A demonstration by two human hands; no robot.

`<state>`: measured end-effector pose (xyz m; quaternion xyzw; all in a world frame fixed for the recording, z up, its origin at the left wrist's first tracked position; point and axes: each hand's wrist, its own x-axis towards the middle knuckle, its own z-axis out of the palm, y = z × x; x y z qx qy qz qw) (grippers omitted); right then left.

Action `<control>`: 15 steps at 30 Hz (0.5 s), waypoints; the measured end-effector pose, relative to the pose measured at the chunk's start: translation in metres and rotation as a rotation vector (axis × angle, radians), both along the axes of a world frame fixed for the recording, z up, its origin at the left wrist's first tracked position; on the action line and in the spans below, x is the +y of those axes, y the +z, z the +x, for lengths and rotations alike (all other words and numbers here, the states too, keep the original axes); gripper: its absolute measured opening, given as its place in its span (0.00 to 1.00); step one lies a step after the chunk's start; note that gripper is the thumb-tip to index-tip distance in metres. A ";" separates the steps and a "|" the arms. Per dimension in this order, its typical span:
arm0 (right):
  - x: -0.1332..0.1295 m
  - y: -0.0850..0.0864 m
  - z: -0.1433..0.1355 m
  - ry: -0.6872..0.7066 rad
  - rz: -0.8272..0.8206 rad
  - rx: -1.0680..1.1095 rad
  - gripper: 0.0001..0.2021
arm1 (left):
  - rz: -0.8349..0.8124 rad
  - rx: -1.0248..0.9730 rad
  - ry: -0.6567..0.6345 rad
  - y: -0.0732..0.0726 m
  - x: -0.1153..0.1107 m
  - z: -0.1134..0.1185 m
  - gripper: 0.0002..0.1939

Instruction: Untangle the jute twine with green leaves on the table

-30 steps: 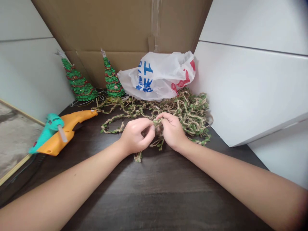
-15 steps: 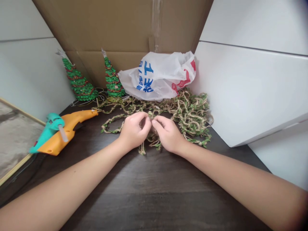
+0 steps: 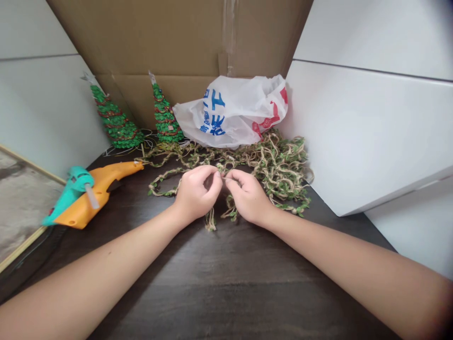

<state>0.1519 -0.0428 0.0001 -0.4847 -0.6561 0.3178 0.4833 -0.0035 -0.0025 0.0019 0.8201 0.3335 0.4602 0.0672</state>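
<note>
Blue characters (image 3: 214, 111), partly legible, and red print (image 3: 265, 124) are borne by a white bag (image 3: 244, 101). A thin strand (image 3: 225, 178) is pinched in the fingertip grip of left hand (image 3: 197, 191) and right hand (image 3: 249, 196); leafy twine (image 3: 283, 172) is heaped beyond them on the surface (image 3: 226, 283).

The garland (image 3: 283, 172) is tan and green, the glue gun (image 3: 102, 183) orange-teal.
</note>
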 end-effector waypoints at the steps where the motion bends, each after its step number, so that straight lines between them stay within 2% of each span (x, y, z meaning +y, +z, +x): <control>1: 0.000 0.000 0.000 0.015 -0.003 -0.020 0.12 | -0.003 -0.014 0.001 0.001 -0.001 0.000 0.09; 7: 0.000 -0.001 0.000 0.064 0.001 -0.081 0.15 | -0.142 -0.120 -0.012 0.002 -0.002 -0.002 0.11; 12: -0.001 -0.003 0.001 0.119 0.029 -0.071 0.15 | -0.207 0.095 -0.102 0.002 0.002 0.000 0.12; 15: -0.002 -0.003 0.001 0.135 0.028 -0.058 0.15 | -0.211 0.137 -0.160 0.003 0.002 0.000 0.13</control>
